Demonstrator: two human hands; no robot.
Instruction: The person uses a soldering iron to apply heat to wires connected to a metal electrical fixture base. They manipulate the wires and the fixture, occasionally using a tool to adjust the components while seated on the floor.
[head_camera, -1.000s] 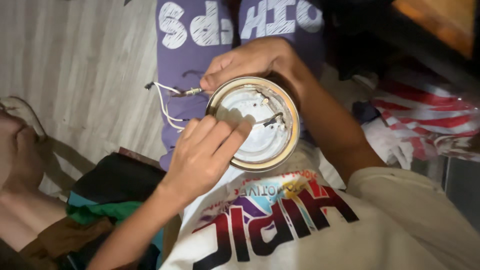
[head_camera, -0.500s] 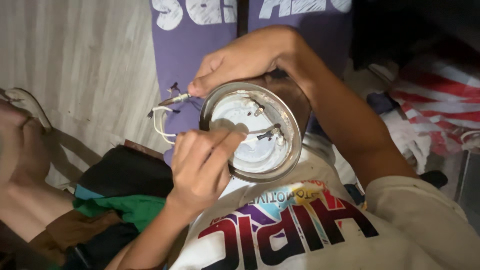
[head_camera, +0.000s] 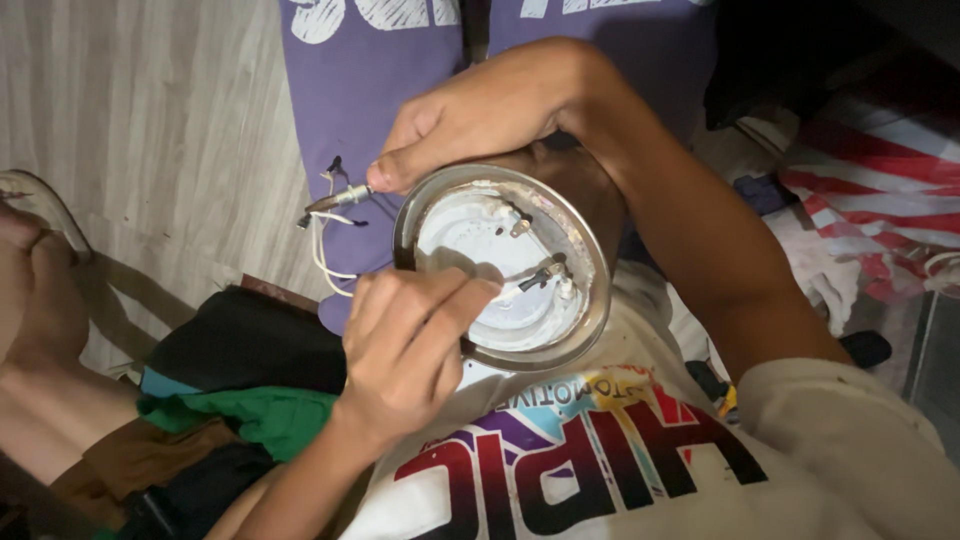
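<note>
A round metal heating plate (head_camera: 590, 300) with a white inner face is held tilted over my lap. My right hand (head_camera: 480, 110) grips its upper rim from behind, and the thumb presses a metal wire connector (head_camera: 345, 194) at the rim's left. White wires (head_camera: 322, 255) loop down from that connector. My left hand (head_camera: 400, 340) reaches in from below. Its fingertips pinch a thin metal strip (head_camera: 530, 273) that leads to the terminals near the plate's middle. A second small terminal (head_camera: 518, 226) sits higher on the white face.
Purple cloth with white print (head_camera: 350, 90) lies beyond the plate on a pale wood floor (head_camera: 140, 120). Another person's leg (head_camera: 40, 330) is at the left. Green and black clothing (head_camera: 240, 400) is piled at the lower left, striped red-and-white fabric (head_camera: 880, 190) at the right.
The plate now looks larger in the frame and more tilted. My left fingertips moved from the plate's left rim inward to the metal strip. My right hand kept its grip.
</note>
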